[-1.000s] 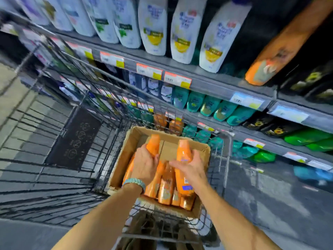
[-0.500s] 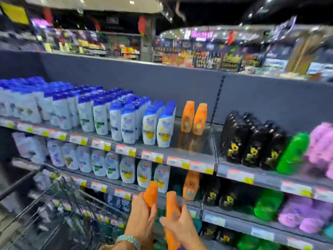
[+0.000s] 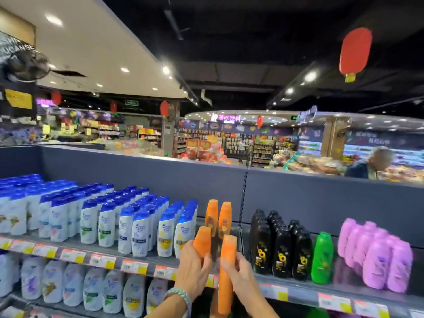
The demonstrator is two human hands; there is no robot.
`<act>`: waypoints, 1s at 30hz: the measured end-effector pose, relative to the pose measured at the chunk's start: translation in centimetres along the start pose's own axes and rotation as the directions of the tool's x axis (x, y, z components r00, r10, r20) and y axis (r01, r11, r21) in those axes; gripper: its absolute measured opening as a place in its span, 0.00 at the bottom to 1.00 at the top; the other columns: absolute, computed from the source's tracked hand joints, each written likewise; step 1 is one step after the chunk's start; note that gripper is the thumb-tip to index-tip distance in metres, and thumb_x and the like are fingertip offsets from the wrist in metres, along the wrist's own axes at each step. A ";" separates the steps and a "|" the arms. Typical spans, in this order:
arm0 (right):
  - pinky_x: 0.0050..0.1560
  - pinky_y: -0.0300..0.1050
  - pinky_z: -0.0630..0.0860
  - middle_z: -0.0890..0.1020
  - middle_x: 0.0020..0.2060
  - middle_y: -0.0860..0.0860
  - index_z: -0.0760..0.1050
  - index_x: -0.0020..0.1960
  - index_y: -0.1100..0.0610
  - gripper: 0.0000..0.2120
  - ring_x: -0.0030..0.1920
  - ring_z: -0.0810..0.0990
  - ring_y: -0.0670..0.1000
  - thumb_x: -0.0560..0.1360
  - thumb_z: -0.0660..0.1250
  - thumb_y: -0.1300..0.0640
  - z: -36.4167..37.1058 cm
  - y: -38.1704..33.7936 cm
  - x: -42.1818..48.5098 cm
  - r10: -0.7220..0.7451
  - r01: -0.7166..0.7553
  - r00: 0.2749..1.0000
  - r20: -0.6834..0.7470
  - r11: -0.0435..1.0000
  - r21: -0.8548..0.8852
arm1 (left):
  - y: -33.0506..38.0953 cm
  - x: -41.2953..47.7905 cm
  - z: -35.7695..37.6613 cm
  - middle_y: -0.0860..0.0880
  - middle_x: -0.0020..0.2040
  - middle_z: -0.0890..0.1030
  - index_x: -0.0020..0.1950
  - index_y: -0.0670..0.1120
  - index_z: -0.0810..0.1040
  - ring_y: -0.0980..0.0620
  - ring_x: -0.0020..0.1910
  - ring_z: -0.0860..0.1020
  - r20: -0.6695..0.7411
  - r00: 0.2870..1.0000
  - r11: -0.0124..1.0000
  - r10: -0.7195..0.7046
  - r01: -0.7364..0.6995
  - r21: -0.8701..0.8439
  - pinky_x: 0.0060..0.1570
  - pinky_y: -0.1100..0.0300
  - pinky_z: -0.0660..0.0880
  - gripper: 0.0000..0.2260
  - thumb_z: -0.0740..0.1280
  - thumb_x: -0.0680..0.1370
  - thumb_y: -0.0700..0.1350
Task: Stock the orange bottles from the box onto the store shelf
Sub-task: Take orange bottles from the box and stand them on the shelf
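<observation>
**Open slot on the top shelf**

A bare strip of top shelf [image 3: 231, 243] runs between the white bottles [image 3: 183, 235] on the left and the black bottles [image 3: 275, 244] on the right. Two orange bottles [image 3: 218, 216] stand at its back, leaving the front free. Above the slot nothing overhangs. A price rail [image 3: 128, 266] lines the shelf's front edge.

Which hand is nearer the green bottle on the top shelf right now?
Right. The right hand, holding an orange bottle, is just left of the black bottles beside the green bottle. The left hand, gripping the other orange bottle, is farther left.
</observation>
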State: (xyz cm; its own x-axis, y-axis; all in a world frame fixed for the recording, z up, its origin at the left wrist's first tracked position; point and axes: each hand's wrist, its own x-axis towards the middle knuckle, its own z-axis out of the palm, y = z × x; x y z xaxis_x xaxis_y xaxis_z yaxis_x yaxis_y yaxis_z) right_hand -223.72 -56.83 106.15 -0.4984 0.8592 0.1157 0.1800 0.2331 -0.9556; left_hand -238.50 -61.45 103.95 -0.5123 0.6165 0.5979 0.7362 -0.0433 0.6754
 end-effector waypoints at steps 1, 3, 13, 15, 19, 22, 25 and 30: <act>0.55 0.53 0.79 0.86 0.44 0.51 0.78 0.54 0.53 0.11 0.46 0.84 0.51 0.76 0.68 0.48 -0.2 -0.5 0.7 -0.008 0.010 0.999 -0.031 0.998 0.062 | 0.2 0.8 0.2 0.50 0.48 0.70 0.57 0.45 0.67 0.51 0.48 0.70 0.009 1.000 1.000 0.006 -0.006 -0.008 0.50 0.59 0.67 0.11 0.61 0.78 0.49; 0.46 0.51 0.79 0.85 0.40 0.52 0.78 0.54 0.59 0.08 0.41 0.83 0.53 0.78 0.66 0.56 -0.3 -1.1 1.7 0.014 0.005 0.995 -0.102 0.984 0.180 | 0.4 2.3 0.8 0.50 0.50 0.69 0.59 0.45 0.66 0.51 0.50 0.70 0.021 1.000 1.000 -0.002 0.003 -0.018 0.50 0.62 0.64 0.14 0.62 0.77 0.50; 0.45 0.40 0.75 0.82 0.45 0.50 0.70 0.55 0.55 0.39 0.46 0.81 0.47 0.52 0.84 0.46 0.4 -2.5 6.3 0.099 -0.106 0.965 -0.244 0.994 -0.016 | -2.8 7.9 4.2 0.51 0.54 0.65 0.64 0.47 0.59 0.50 0.57 0.67 0.178 0.983 0.999 0.047 -0.041 -0.036 0.57 0.58 0.66 0.30 0.67 0.69 0.56; 0.45 0.40 0.74 0.83 0.42 0.50 0.71 0.53 0.56 0.35 0.45 0.81 0.47 0.53 0.83 0.47 0.4 -2.4 6.7 0.096 -0.103 0.959 -0.268 0.995 -0.012 | -3.4 8.8 4.7 0.50 0.55 0.65 0.64 0.47 0.59 0.51 0.58 0.67 0.171 0.985 0.998 0.024 -0.014 -0.059 0.59 0.58 0.67 0.30 0.70 0.68 0.52; 0.42 0.38 0.75 0.85 0.40 0.50 0.77 0.49 0.56 0.23 0.42 0.83 0.47 0.59 0.81 0.51 -0.5 -2.0 8.0 0.033 -0.042 0.955 -0.295 0.999 -0.024 | -3.8 9.7 6.3 0.49 0.54 0.66 0.63 0.46 0.61 0.51 0.55 0.69 0.204 0.979 0.994 0.009 0.013 -0.109 0.58 0.54 0.71 0.33 0.74 0.66 0.54; 0.44 0.40 0.77 0.86 0.41 0.48 0.79 0.49 0.54 0.17 0.43 0.84 0.47 0.63 0.79 0.55 -0.9 -1.4 9.6 -0.018 0.012 0.958 -0.286 1.000 -0.021 | -4.1 10.1 7.7 0.48 0.52 0.67 0.61 0.44 0.64 0.49 0.53 0.70 0.186 0.983 0.997 0.002 0.013 -0.076 0.55 0.53 0.72 0.28 0.73 0.68 0.50; 0.46 0.39 0.76 0.85 0.45 0.45 0.78 0.53 0.49 0.16 0.46 0.83 0.44 0.67 0.77 0.56 -1.6 -1.2 11.0 -0.053 0.045 0.965 -0.257 0.998 -0.037 | -4.3 10.5 8.7 0.47 0.51 0.68 0.59 0.43 0.66 0.48 0.51 0.71 0.154 0.988 0.998 -0.017 0.025 -0.051 0.52 0.52 0.73 0.25 0.72 0.67 0.46; 0.55 0.46 0.77 0.82 0.51 0.46 0.74 0.57 0.48 0.20 0.51 0.81 0.45 0.69 0.76 0.55 -2.6 -0.7 13.8 -0.053 0.040 0.971 -0.233 0.997 -0.059 | -4.7 11.5 9.5 0.43 0.53 0.71 0.59 0.41 0.67 0.46 0.52 0.71 0.118 0.990 0.994 -0.081 0.089 -0.058 0.53 0.52 0.72 0.24 0.73 0.68 0.44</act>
State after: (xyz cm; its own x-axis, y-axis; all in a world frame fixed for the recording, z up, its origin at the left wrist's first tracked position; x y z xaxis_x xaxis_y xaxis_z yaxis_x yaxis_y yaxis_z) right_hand -228.47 -43.98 109.10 -0.2962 0.9281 0.2257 0.2100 0.2938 -0.9325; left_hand -243.61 -46.68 103.54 -0.5149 0.7062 0.4860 0.6610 -0.0340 0.7497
